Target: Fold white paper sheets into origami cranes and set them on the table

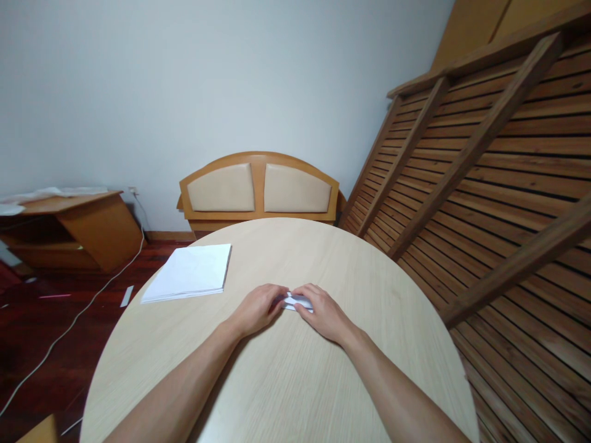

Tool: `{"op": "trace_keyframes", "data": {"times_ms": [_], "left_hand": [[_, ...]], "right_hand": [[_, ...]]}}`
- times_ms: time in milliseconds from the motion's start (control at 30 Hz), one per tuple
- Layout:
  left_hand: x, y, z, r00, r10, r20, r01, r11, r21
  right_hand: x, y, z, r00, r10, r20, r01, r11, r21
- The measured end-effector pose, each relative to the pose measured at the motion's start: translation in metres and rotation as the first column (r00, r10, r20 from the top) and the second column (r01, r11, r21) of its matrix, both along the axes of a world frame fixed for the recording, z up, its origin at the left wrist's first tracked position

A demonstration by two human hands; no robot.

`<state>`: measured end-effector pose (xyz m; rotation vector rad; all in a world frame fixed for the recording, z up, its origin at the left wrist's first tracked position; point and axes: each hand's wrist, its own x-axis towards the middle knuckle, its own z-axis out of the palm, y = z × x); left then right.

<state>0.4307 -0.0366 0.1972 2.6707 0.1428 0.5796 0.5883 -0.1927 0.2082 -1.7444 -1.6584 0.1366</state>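
Note:
A small piece of folded white paper (299, 301) lies at the middle of the round table, between my two hands. My left hand (259, 309) grips its left end with bent fingers, which hide that part. On the other side, my right hand (324, 312) holds the paper with the thumb in front and the fingers behind. The fingertips of both hands nearly meet at the paper's far edge. Much of the folded shape is covered, so its exact form cannot be made out.
A stack of white paper sheets (189, 272) rests at the left of the round table (369, 271). Beyond the table stands a padded headboard (260, 184). Wooden slatted panels (489, 160) lean on the right. A desk (99, 231) and a white cable (87, 307) are at left.

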Motion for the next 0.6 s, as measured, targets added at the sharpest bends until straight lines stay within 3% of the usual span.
{"op": "trace_keyframes", "data": {"times_ms": [267, 600], "left_hand": [[0.0018, 0.0006, 0.0007, 0.998, -0.058, 0.009, 0.058, 0.996, 0.062], [0.0017, -0.0001, 0.0021, 0.998, -0.050, 0.037, 0.047, 0.997, 0.065]], "right_hand": [[0.0009, 0.0009, -0.0025, 0.999, -0.006, 0.041, 0.007, 1.000, -0.017], [-0.0001, 0.0037, -0.0008, 0.999, 0.009, 0.041, -0.010, 1.000, 0.028]]}}
